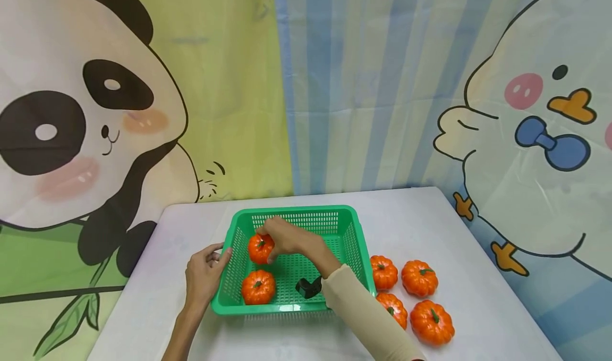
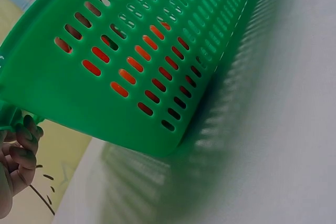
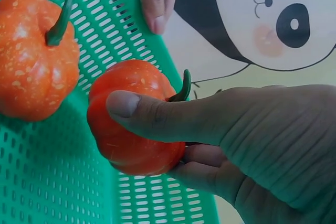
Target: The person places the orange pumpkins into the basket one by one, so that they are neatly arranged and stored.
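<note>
A small orange pumpkin (image 1: 260, 250) with a green stem is in my right hand (image 1: 287, 237), at the left side of the green basket (image 1: 291, 210). In the right wrist view my thumb lies across the front of this pumpkin (image 3: 134, 156), and the other fingers go behind it. Whether it touches the basket floor, I cannot tell. A second pumpkin (image 1: 258, 287) sits nearer the basket's front left corner. My left hand (image 1: 203, 276) holds the left rim, its fingers curled at the edge in the left wrist view. Orange shows through the slots of the basket wall (image 2: 79, 98).
Several more pumpkins (image 1: 432, 322) lie on the white table (image 1: 478, 308) to the right of the basket, two of them close by its wall. Behind the table hangs a printed curtain (image 1: 334, 84) with a panda and a white bird. My right sleeve (image 1: 363, 310) crosses the basket's front rim.
</note>
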